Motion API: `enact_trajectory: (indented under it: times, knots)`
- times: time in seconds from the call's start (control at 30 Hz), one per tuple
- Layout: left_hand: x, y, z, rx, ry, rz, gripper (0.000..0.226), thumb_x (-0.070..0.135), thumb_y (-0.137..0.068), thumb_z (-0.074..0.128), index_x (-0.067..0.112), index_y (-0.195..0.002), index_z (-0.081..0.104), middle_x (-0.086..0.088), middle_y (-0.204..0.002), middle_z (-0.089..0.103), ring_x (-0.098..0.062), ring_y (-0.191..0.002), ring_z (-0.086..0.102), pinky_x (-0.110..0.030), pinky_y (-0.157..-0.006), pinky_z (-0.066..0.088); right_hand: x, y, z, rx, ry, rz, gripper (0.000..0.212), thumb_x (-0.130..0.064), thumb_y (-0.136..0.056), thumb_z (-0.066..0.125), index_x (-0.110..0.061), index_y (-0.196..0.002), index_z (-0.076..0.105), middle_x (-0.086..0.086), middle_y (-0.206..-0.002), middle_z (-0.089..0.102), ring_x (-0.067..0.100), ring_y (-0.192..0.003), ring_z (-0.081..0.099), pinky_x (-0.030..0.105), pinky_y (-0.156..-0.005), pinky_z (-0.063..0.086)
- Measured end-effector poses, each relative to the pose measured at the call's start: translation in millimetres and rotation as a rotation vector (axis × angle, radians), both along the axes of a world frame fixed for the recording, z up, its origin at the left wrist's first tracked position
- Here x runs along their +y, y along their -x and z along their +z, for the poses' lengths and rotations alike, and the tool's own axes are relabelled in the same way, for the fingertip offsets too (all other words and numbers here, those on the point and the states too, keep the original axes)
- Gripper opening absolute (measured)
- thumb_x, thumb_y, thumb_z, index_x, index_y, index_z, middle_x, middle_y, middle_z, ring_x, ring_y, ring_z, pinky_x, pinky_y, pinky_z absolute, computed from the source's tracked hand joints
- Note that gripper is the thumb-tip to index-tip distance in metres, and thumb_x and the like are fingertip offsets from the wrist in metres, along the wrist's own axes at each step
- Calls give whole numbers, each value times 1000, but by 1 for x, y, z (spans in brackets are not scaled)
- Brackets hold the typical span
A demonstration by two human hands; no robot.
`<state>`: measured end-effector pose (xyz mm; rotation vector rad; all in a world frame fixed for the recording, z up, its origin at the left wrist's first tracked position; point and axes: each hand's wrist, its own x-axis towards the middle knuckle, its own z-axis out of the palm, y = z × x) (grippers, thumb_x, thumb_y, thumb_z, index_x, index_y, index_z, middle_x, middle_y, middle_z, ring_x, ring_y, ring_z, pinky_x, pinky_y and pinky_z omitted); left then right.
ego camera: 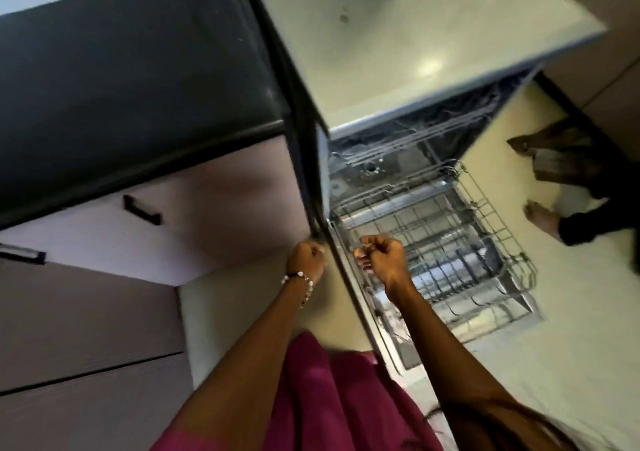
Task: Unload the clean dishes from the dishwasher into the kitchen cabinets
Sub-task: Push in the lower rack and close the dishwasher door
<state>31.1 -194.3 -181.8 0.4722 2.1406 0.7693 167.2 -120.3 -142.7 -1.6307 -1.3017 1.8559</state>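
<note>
no readable text, labels, brands or numbers anywhere, picture blurred by motion

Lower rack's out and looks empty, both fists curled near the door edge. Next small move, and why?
Probably push the lower rack back in with the right hand. No dishes show in its wires, and it sits pulled out over the open door. The left hand is also curled at the door's edge; whether either hand grips anything is unclear.

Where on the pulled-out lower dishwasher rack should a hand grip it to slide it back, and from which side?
Grip the raised wire rim at the outer end of the lower rack, coming from above on the open door's side. That rim stands clear of the tines and faces away from the tub, so a push along the rails should work.
</note>
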Motion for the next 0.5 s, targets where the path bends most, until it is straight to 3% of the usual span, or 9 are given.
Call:
enact_trajectory:
  times: [0.07,0.2,0.4,0.5]
  knots:
    - [19,-50,-8,75,65,-230,22,20,-87,52,10,-79,71,-17,-88,73,-34,-86,68,-37,-77,55,10,-57,-14,-15,15,-44,26,10,-93,39,-5,-88,60,10,-64,60,3,-38,52,14,-37,38]
    - [51,-137,-34,187,70,-581,26,14,-93,47,10,-102,71,-13,-102,72,-27,-101,65,-31,-88,49,26,-164,-59,-125,32,-178,33,8,-88,41,-14,-77,62,12,-69,64,19,-56,57,26,-51,44]
    - [79,-222,-120,206,129,-786,24,14,-88,55,10,-108,68,-10,-108,71,-22,-104,66,-32,-90,52,35,-262,-155,-278,129,-388,17,-3,-80,59,-8,-94,69,13,-78,66,26,-69,60,40,-72,53]
    - [84,-249,-179,178,185,-886,33,21,-85,61,14,-117,63,-9,-113,70,-21,-109,64,-34,-93,51,37,-289,-228,-294,200,-460,20,-20,-64,62,-19,-83,68,14,-86,67,27,-77,59,43,-76,51]
